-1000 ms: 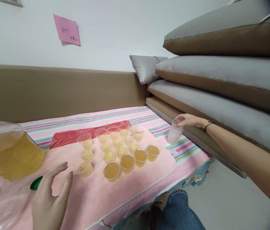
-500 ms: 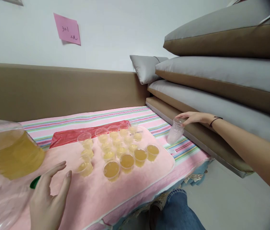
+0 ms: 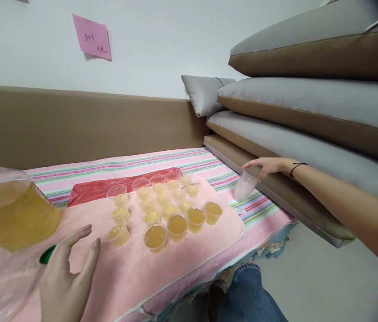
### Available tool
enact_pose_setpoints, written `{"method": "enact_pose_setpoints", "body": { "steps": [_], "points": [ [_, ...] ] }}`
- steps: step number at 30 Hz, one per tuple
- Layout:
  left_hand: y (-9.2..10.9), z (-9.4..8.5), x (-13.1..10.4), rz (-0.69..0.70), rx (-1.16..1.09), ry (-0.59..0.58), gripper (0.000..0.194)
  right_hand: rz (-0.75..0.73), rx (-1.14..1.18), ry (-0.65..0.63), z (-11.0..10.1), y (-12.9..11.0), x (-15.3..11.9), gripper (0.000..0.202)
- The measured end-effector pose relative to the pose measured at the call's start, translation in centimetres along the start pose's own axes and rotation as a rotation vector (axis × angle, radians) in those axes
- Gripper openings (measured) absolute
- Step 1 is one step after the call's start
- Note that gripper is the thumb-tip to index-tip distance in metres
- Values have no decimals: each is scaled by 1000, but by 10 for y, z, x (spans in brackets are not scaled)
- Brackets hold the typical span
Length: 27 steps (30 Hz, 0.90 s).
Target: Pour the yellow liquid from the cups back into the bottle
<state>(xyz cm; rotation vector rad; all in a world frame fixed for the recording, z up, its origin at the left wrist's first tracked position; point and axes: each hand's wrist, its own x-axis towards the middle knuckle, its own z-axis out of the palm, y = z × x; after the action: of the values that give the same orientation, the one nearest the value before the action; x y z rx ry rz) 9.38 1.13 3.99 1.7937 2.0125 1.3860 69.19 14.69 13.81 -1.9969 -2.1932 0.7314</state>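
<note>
The right hand (image 3: 267, 166) pinches the upper rim of a tall stack of clear, ribbed plastic cups (image 3: 243, 187), thumb on the near side and the other fingers over the far side; how hard they press cannot be told. The stack hangs below these fingers and slants, its lower end at the pink cloth with coloured stripes (image 3: 267, 206), though whether it bears weight there is unclear. Thin plastic like this probably buckles easily, so a light, even hold just under the rim should serve better than a hard squeeze, and any pull is best drawn along the stack's own slant, so that nested cups do not jam or come away together. To the left of the right fingers, the nearest small clear plastic cup of yellow liquid (image 3: 213, 213) stands at the end of a row on the pale pink mat with rounded corners (image 3: 182, 264); keeping the stack's lower end and the forearm high and to the right of that row would guard against a knock. The left hand (image 3: 66, 284) holds nothing, its thumb and index finger spread apart. Just beside its fingers lies a round green plastic lid (image 3: 47, 255), and farther left is a large clear plastic container of yellow liquid (image 3: 19, 214); this hand would do well to steer clear of both.
</note>
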Motion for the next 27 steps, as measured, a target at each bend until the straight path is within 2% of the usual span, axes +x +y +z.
{"method": "enact_pose_setpoints", "body": {
  "steps": [7,11,17,27],
  "points": [
    [-1,0,1,22,30,-12,43,-39,-24,41,11,-14,1,63],
    [-1,0,1,9,27,-13,44,-34,-38,51,8,-17,-2,59],
    [0,0,0,25,21,-9,43,-2,-53,38,0,-12,0,72],
    [-4,-1,2,22,4,-14,45,54,-62,51,20,-8,4,68]
  ]
}}
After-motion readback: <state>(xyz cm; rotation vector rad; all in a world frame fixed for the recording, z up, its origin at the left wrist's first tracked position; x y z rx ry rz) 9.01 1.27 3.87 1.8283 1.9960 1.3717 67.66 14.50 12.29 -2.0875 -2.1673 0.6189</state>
